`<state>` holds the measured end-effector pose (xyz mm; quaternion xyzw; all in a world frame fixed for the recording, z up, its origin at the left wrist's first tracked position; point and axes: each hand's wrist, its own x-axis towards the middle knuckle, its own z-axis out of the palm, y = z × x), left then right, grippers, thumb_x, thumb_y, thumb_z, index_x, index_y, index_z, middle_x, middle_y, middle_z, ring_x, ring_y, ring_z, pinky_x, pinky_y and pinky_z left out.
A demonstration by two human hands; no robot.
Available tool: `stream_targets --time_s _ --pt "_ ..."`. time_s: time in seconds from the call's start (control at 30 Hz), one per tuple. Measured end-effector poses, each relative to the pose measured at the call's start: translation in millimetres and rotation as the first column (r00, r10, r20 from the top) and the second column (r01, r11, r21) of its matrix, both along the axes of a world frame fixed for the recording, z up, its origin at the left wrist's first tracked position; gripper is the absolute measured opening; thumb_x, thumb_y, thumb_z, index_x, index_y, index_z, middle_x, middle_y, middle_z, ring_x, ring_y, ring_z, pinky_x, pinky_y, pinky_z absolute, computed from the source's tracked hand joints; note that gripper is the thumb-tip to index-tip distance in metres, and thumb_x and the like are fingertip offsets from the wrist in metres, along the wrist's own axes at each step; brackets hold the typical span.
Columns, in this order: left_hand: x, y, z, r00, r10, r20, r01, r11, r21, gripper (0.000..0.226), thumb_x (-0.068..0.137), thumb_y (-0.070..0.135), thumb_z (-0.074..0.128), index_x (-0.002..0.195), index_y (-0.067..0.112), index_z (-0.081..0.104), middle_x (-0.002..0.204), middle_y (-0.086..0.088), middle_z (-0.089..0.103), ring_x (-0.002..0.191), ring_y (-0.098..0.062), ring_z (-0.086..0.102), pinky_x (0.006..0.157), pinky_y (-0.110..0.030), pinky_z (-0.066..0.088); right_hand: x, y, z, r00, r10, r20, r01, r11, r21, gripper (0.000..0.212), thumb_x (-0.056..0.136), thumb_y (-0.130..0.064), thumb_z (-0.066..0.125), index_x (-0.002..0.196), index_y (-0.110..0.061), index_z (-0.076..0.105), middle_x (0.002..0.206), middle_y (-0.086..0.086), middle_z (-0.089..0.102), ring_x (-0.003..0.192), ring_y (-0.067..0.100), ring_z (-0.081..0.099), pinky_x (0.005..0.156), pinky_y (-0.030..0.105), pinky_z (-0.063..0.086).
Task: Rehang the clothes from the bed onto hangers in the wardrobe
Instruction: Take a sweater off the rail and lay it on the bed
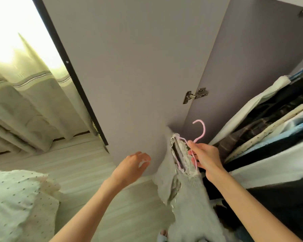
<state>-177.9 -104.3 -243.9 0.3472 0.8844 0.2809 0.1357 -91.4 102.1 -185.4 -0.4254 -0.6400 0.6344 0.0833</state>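
Observation:
A pale grey knitted cardigan (187, 193) with lace trim at the neck hangs on a pink hanger (200, 131), its hook pointing up. My right hand (205, 158) grips the hanger just below the hook, in front of the open wardrobe. My left hand (134, 165) hovers to the left of the garment with loosely curled fingers, holding nothing and touching nothing. Several hung clothes (262, 123) fill the wardrobe at the right. A white dotted garment (19, 199) lies at the lower left.
The grey wardrobe door (129, 67) stands open straight ahead, with a metal hinge (195, 95) on its right edge. Pale curtains (24, 95) hang at the left by a bright window. Light striped flooring (87, 165) lies below.

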Motion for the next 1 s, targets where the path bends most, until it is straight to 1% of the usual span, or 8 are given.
stream_targets --time_s 0.17,0.33,0.4,0.5,0.67,0.8,0.93,1.0 --pt "-7.0 -31.4 -1.3 0.992 0.036 -0.12 -0.035 0.999 0.007 0.048 0.094 0.027 0.051 0.139 0.021 0.039 0.143 0.0 0.039 0.131 -0.02 0.036 0.109 -0.033 0.03 5.5 -48.2 -10.1 0.977 0.208 0.049 -0.211 0.975 0.076 0.02 0.087 -0.026 0.063 0.073 -0.013 0.069 0.066 0.003 0.062 0.043 0.006 0.039 0.045 0.017 0.032" --pt "-14.7 -95.0 -11.9 0.993 0.043 -0.109 -0.071 0.96 -0.27 0.051 0.095 0.033 0.047 0.143 0.024 0.032 0.148 0.002 0.032 0.14 -0.019 0.021 0.115 -0.042 0.016 -12.6 -92.9 -3.5 0.929 0.37 -0.005 -0.365 0.92 0.139 0.022 0.089 -0.026 0.061 0.075 -0.012 0.07 0.063 -0.002 0.06 0.041 -0.003 0.043 0.054 0.019 0.034" --pt "-13.1 -127.7 -17.7 0.99 0.101 -0.102 -0.125 0.957 -0.261 0.041 0.096 0.03 0.045 0.136 0.021 0.042 0.137 0.0 0.045 0.13 -0.02 0.036 0.109 -0.039 0.026 -22.5 -109.8 0.4 0.9 0.433 -0.044 -0.424 0.895 0.142 0.023 0.089 -0.025 0.06 0.073 -0.012 0.07 0.063 -0.001 0.059 0.043 -0.001 0.041 0.056 0.02 0.034" --pt "-3.3 -173.2 -18.6 0.963 0.201 -0.18 -0.226 0.965 -0.13 0.02 0.095 0.021 0.049 0.108 0.011 0.061 0.102 -0.005 0.061 0.096 -0.026 0.057 0.079 -0.032 0.041 -40.0 -141.6 -0.4 0.847 0.523 -0.098 -0.506 0.848 0.155 0.024 0.09 -0.023 0.058 0.072 -0.012 0.07 0.06 -0.001 0.057 0.044 -0.002 0.043 0.053 0.013 0.034" --pt "26.2 -241.5 -5.6 0.885 0.389 -0.255 -0.411 0.911 -0.036 0.025 0.089 0.04 0.032 0.072 0.023 0.039 0.067 0.006 0.047 0.066 -0.025 0.052 0.058 -0.032 0.034 -70.6 -202.8 0.7 0.705 0.685 -0.187 -0.66 0.729 0.18 0.028 0.089 -0.022 0.058 0.073 -0.002 0.07 0.052 -0.011 0.056 0.049 -0.007 0.049 0.055 0.004 0.038" --pt "53.5 -283.8 3.7 0.752 0.629 -0.198 -0.627 0.775 0.08 0.026 0.093 0.032 0.045 0.075 0.013 0.049 0.067 0.008 0.05 0.062 -0.017 0.049 0.057 -0.029 0.036 -96.2 -257.9 12.8 0.496 0.836 -0.236 -0.805 0.545 0.236 0.027 0.088 -0.024 0.058 0.067 -0.01 0.068 0.056 -0.006 0.059 0.051 -0.004 0.051 0.059 0.005 0.041" --pt "77.0 -313.5 15.7 0.493 0.851 -0.183 -0.828 0.523 0.203 0.032 0.089 0.044 0.036 0.076 0.023 0.057 0.061 0.011 0.053 0.057 -0.012 0.051 0.057 -0.024 0.036 -120.6 -315.6 23.3 0.214 0.953 -0.215 -0.882 0.283 0.377 0.029 0.089 -0.03 0.056 0.063 -0.023 0.066 0.065 -0.001 0.064 0.048 0.001 0.046 0.054 0.017 0.038" --pt "89.1 -324.5 21.8 0.359 0.908 -0.218 -0.886 0.405 0.227 0.038 0.087 0.045 0.033 0.08 0.02 0.062 0.06 0.011 0.053 0.056 -0.012 0.05 0.058 -0.027 0.033 -132.2 -336.9 25.8 0.084 0.983 -0.162 -0.869 0.152 0.47 0.029 0.092 -0.034 0.052 0.07 -0.023 0.068 0.075 -0.003 0.067 0.063 0.006 0.055 0.065 0.025 0.043"
